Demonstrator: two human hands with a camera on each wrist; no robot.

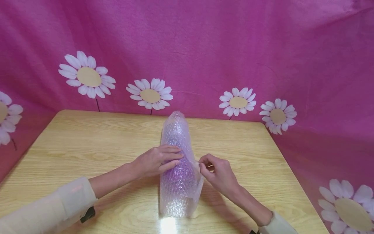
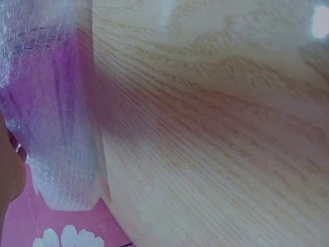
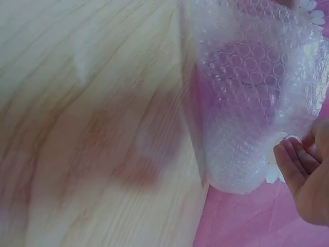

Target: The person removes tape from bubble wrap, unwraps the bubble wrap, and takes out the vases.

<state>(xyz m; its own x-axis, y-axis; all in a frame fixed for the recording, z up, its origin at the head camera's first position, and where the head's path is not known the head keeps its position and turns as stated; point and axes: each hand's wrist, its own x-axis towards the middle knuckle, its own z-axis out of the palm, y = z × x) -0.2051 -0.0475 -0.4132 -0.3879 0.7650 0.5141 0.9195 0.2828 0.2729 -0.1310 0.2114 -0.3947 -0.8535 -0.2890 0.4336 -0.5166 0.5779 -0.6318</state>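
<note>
One wooden table (image 1: 111, 136), bubble wrap (image 1: 176, 191) atop — pink cloth (image 1: 193, 48) behind

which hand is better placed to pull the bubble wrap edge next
Probably the right hand: it pinches the bubble wrap by its edge, while the left hand rests on top of the wrap.

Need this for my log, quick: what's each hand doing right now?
Left hand: open, fingers resting on the bubble wrap.
Right hand: closed, pinching an edge of the bubble wrap.
</note>
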